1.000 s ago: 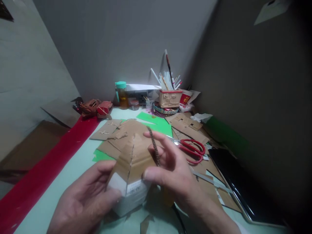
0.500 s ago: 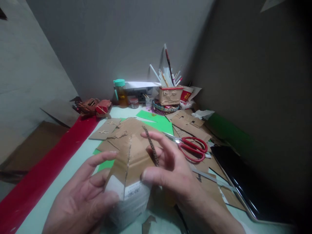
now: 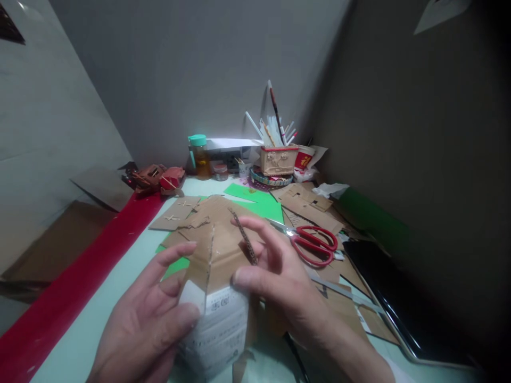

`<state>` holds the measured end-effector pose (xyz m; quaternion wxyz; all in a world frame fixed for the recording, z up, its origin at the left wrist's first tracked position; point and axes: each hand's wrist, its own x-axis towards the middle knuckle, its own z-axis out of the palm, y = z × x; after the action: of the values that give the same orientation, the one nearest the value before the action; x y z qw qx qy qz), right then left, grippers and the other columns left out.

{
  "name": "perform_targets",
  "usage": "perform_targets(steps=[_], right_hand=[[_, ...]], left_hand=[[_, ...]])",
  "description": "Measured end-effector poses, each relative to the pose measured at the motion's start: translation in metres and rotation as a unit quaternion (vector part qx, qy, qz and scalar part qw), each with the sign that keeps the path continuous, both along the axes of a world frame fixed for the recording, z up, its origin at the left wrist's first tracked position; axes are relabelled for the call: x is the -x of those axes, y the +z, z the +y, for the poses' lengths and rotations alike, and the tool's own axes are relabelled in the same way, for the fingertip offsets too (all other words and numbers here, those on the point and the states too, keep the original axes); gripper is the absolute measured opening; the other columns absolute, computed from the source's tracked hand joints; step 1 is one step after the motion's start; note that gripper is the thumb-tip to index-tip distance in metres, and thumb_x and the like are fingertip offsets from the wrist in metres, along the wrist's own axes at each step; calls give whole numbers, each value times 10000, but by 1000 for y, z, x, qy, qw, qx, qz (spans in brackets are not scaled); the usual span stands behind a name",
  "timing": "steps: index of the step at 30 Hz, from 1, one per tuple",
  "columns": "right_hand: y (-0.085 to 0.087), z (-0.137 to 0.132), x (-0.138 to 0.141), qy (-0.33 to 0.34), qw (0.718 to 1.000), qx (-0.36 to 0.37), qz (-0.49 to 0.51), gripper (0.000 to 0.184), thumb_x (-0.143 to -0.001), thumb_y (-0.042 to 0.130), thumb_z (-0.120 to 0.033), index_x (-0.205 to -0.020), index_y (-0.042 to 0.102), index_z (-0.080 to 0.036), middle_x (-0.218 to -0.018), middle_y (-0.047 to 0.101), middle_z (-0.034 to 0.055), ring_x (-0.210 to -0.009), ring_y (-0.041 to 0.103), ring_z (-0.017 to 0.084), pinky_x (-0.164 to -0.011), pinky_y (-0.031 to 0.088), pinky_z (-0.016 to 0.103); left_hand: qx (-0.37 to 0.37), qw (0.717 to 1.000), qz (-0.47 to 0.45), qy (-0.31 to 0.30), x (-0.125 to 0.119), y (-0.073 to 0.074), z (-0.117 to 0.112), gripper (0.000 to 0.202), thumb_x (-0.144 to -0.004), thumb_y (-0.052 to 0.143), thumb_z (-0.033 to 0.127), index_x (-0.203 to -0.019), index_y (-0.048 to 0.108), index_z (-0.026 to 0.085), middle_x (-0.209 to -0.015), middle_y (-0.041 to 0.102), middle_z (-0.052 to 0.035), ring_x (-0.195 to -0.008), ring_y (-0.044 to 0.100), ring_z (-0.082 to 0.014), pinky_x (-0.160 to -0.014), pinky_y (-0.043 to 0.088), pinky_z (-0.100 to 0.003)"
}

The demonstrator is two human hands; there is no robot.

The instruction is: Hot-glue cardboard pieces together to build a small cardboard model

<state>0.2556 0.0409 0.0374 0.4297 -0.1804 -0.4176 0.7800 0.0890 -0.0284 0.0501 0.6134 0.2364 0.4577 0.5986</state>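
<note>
**Left hand** (image 3: 146, 322): is grasping the folded cardboard piece (image 3: 217, 260) from its left side. The thumb is pressing on the white printed lower face and the fingers are spreading behind.

**Right hand** (image 3: 281, 287): is clasping the same piece from the opposite side, with the thumb pressing on its front. A narrow corrugated strip (image 3: 242, 240) is running up between the index and middle fingers. Whether the strip is loose or belongs to the piece cannot be told.

**Folded cardboard piece:** is being held between both hands, just above the bench (image 3: 115, 298).

**Beyond the right hand:** red-handled scissors (image 3: 315, 246) are lying on cardboard offcuts (image 3: 305, 203). Green paper (image 3: 257, 206) is lying beyond the fingertips.

**Far beyond both hands:** a pen box (image 3: 278, 159) and a teal-capped bottle (image 3: 199, 155) are standing by the wall.

**Outward of the left hand:** a red band (image 3: 75, 282) is running along the bench.
</note>
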Motion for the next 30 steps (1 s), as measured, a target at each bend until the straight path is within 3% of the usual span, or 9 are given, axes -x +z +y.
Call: perform_targets(steps=[5,9,13,17,22,30], right_hand=[[-3,-2,0,7,1000,-22,11,595,-784,844,-175,-1280,545,-313,-1034,730,-19,-935,726,152,-781,538,217],[-3,-2,0,13,1000,-24,15,598,-792,838,-172,-1293,542,-311,-1045,720,-23,-954,716,143,-805,537,213],[-2,-1,-1,20,1000,-15,7,621,-777,852,-191,-1299,531,-294,-1032,718,-18,-937,710,143,-808,536,222],[0,-1,0,17,1000,-8,11,621,-761,860,-183,-1285,540,-285,-1026,721,-15,-924,704,139,-827,534,232],[1,-1,0,24,1000,-8,14,636,-745,864,-192,-1286,549,-303,-1037,730,-12,-927,713,166,-824,542,259],[-6,1,1,40,997,-36,48,559,-824,801,-149,-1295,543,-304,-1109,741,-4,-962,731,156,-860,548,259]], left_hand=[[-1,999,-11,-37,1,1,-1,776,-631,905,245,-1249,455,377,-1269,696,-52,-1086,706,-335,-815,614,-359],[17,999,-17,-35,-2,4,0,881,-557,938,225,-1267,437,373,-1333,651,-65,-1175,656,-369,-896,588,-413],[30,998,-43,-39,-3,3,0,954,-596,893,316,-1380,361,421,-1422,575,-63,-1270,582,-388,-971,542,-465],[54,996,-65,-35,-1,-1,-3,869,-658,817,364,-1410,382,388,-1406,574,-98,-1198,626,-409,-948,544,-497],[21,996,-84,-32,-2,-2,-4,977,-608,859,327,-1435,347,415,-1389,585,-103,-1123,666,-402,-923,550,-485],[18,997,-69,-42,-4,1,-4,968,-594,906,305,-1393,370,413,-1392,595,-69,-1194,633,-384,-943,554,-449]])
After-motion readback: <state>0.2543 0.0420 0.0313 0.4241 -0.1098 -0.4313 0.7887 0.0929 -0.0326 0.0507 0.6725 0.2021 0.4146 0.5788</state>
